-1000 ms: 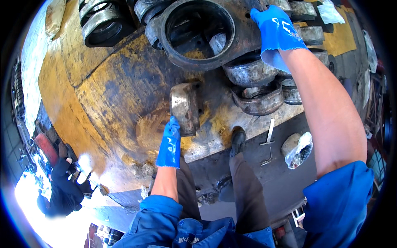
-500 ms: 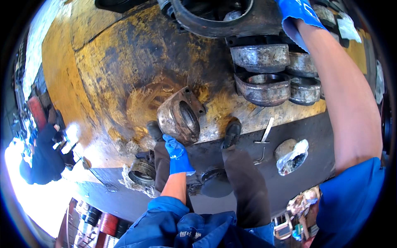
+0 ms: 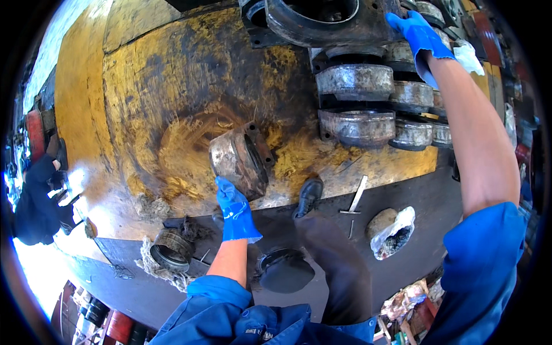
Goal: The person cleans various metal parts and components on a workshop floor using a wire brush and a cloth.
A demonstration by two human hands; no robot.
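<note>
A worn metal ring housing (image 3: 237, 162) with a drilled flange stands tilted near the front edge of the yellow-brown work surface. My left hand (image 3: 234, 208), in a blue rubber glove, grips its lower rim; part of the fingers is hidden. Far up at the right, my right hand (image 3: 420, 35), gloved the same way, stretches its fingers to the flange corner of a large dark ring casting (image 3: 310, 35). Below that casting stand rows of similar ring housings (image 3: 355, 83), several of them greasy and scuffed.
Along the dark front strip lie a T-shaped metal tool (image 3: 357, 195), a white bag (image 3: 395, 234) around a dark-filled container, a round black lid-like disc (image 3: 287, 272) and a ring (image 3: 172, 249) on rags. Another person (image 3: 40, 198) is at the left.
The ring housing in my left hand has turned so its opening faces further right. My right hand has come fully into view beside the large casting. The whole view has shifted slightly.
</note>
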